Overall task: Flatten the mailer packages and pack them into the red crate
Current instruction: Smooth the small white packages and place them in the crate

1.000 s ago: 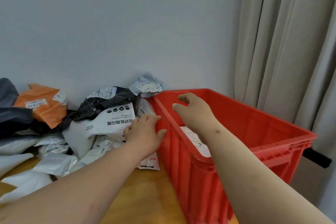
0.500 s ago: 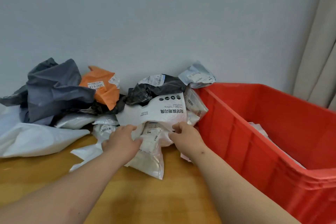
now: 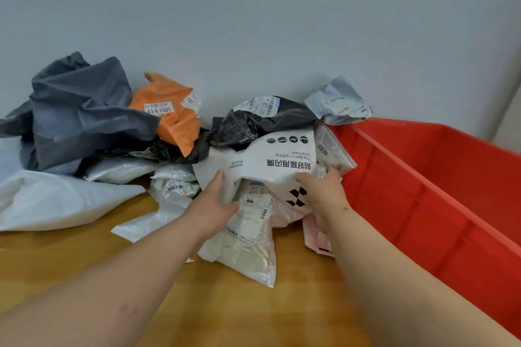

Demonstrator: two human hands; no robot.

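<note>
**Mailer pickup beside crate**

Wooden desk [image 3: 239, 304] against a grey wall carries a crumpled mailer pile. Head view: left hand [image 3: 210, 204] and right hand [image 3: 321, 196] each grip a lower edge of the white printed mailer [image 3: 270, 162], likely to pull it free for flattening. Red crate [image 3: 439, 186] stands just right, within reach for packing.
</note>
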